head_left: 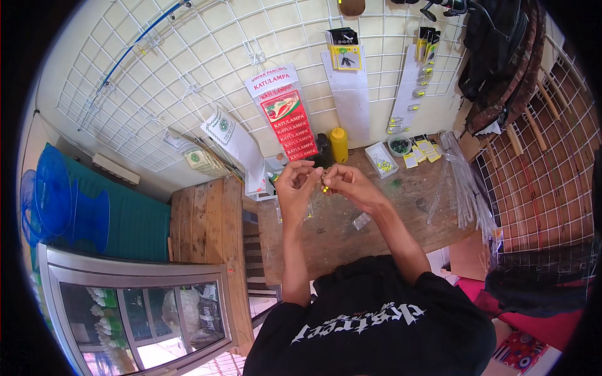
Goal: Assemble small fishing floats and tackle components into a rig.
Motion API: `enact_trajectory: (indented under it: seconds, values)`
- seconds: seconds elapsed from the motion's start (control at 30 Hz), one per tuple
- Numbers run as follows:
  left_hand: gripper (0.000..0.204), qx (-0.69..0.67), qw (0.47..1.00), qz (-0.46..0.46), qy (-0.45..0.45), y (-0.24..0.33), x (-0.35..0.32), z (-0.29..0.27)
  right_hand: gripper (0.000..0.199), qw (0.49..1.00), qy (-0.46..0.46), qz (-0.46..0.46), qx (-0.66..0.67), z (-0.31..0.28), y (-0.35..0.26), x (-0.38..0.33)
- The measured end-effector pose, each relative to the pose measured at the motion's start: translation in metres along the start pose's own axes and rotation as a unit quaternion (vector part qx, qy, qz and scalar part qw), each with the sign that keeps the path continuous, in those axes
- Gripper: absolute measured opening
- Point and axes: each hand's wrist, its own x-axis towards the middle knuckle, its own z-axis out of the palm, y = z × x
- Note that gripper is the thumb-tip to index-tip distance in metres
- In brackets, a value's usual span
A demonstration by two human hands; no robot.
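My left hand (295, 188) and my right hand (354, 187) are raised above the wooden table (401, 207), fingertips almost meeting. Small bright yellow beads (325, 188) show at the right hand's fingertips, pinched between thumb and forefinger. The left thumb and forefinger are also pressed together; what lies between them is too small to make out. Below the right wrist lies a small clear packet (361, 220) on the tabletop. More clear packets with yellow bits (308, 212) are partly hidden behind the left forearm.
A white box of yellow pieces (381, 160), a round tub (399, 146) and a yellow bottle (339, 145) stand along the back. Clear plastic sleeves (461, 182) lie right. A wire grid (207, 44) holds hanging packets. A glass-fronted cabinet (144, 319) stands left.
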Motion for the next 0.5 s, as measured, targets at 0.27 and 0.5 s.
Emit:
enact_trajectory:
  seconds: [0.27,0.5]
  values:
    - [0.017,0.086,0.995,0.040,-0.019,0.0002,0.0014,-0.0052,0.012,0.999,-0.006,0.034,-0.024,-0.0031,-0.0001,-0.0002]
    - [0.017,0.130,0.989,0.065,-0.015,-0.0030,0.0007,-0.0030,0.013,0.996,0.016,0.034,-0.084,-0.0028,-0.0061,-0.0020]
